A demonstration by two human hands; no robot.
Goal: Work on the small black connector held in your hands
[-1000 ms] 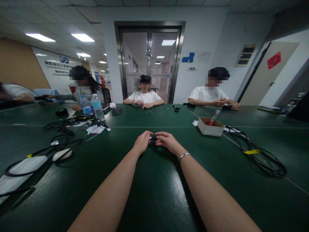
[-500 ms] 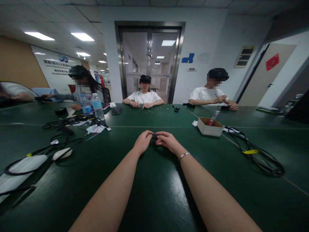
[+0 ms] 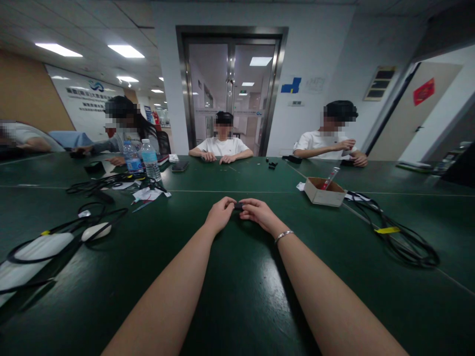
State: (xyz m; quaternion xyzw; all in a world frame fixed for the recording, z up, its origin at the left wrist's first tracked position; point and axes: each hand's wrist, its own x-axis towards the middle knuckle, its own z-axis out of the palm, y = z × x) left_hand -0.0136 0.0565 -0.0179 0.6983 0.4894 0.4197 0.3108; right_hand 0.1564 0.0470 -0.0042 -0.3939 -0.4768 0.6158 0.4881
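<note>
A small black object (image 3: pixel 238 205) sits between my hands over the dark green table (image 3: pixel 237 277); it is too small to name its kind. My left hand (image 3: pixel 220 213) grips its left end with thumb and fingers. From the other side, my right hand (image 3: pixel 260 215) pinches its right end, fingers bent and partly covering it. A silver bracelet (image 3: pixel 284 236) circles my right wrist.
Right of my hands stand a small open box (image 3: pixel 324 197) and a coiled black cable (image 3: pixel 408 247). On the left lie tangled cables (image 3: pixel 100 184), a white mouse (image 3: pixel 96 231) and two water bottles (image 3: pixel 150 160). Several people sit around the table.
The view has shifted slightly. Both hands keep hold of the black object in nearly the same place. The person at right has moved a raised hand slightly.
</note>
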